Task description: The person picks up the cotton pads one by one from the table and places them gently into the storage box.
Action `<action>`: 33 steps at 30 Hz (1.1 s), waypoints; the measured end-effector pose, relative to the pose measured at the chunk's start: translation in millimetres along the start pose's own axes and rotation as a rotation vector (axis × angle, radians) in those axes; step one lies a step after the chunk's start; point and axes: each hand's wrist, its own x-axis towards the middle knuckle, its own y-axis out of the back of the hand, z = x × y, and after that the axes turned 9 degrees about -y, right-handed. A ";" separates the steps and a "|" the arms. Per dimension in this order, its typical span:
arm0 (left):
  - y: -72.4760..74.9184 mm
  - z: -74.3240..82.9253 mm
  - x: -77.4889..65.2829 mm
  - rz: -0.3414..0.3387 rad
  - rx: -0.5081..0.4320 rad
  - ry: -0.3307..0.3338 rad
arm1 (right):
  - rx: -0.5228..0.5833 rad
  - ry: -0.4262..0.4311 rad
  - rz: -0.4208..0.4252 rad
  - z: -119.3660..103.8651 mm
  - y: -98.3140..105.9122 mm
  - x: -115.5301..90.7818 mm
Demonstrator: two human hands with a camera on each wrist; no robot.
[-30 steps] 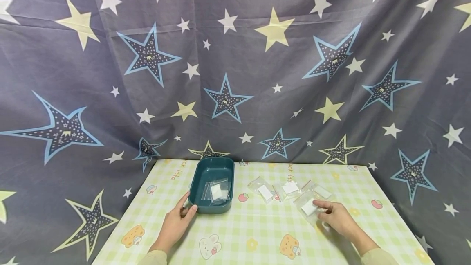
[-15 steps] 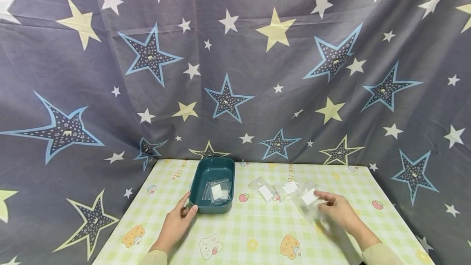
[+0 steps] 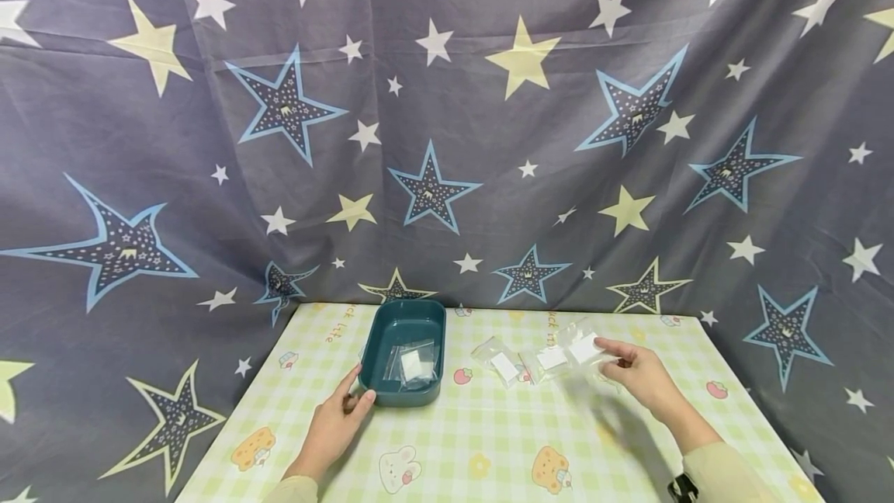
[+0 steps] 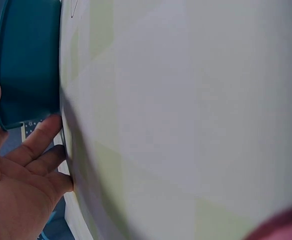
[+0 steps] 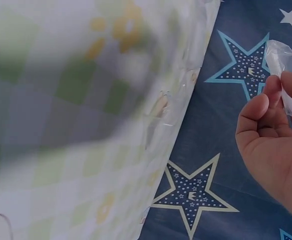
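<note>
My right hand (image 3: 642, 383) pinches a small clear plastic bag holding a white rectangular piece (image 3: 583, 348), raised over the table. In the right wrist view the bag (image 5: 283, 59) sticks out between thumb and fingertips. With relaxed fingers, my left hand (image 3: 334, 425) touches the near left corner of a dark teal rectangular tray (image 3: 400, 397). The left wrist view has the thumb at the tray's rim and the other fingers low beside its wall (image 4: 30, 60). Overlapping clear bags with a white piece (image 3: 414, 364) lie inside the tray.
Two more clear bags with white pieces, a left one (image 3: 504, 368) and a middle one (image 3: 552, 359), lie right of the tray. Another bag (image 3: 609, 385) is partly hidden under the right hand. A checked cloth (image 3: 475, 433) covers the table; a star-patterned curtain (image 3: 461, 138) stands behind.
My right hand has lifted its bag off the table and moved it away from me, up and slightly left in the head view. The left hand and tray have stayed put.
</note>
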 end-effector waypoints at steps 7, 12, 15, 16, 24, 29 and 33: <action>-0.3 -1.7 -0.3 -0.003 -0.006 -0.010 | 0.022 0.025 0.004 -9.7 -4.7 7.1; 0.3 -2.0 1.4 -0.022 0.001 -0.009 | 0.018 0.048 0.003 -17.0 -9.9 13.6; 1.2 -1.4 2.7 -0.032 0.004 -0.005 | 0.019 0.066 -0.003 -22.9 -12.6 18.5; 1.6 -0.9 3.4 -0.036 0.004 -0.004 | 0.022 0.069 -0.006 -25.1 -13.5 20.1; 5.3 1.7 7.5 -0.067 0.001 0.010 | 0.022 0.113 -0.031 -43.9 -22.6 33.3; 8.8 0.8 10.4 -0.077 -0.030 0.014 | 0.034 0.121 -0.046 -55.2 -32.6 41.3; 10.9 2.2 11.8 -0.090 -0.040 0.028 | 0.065 0.112 -0.068 -64.4 -44.0 46.8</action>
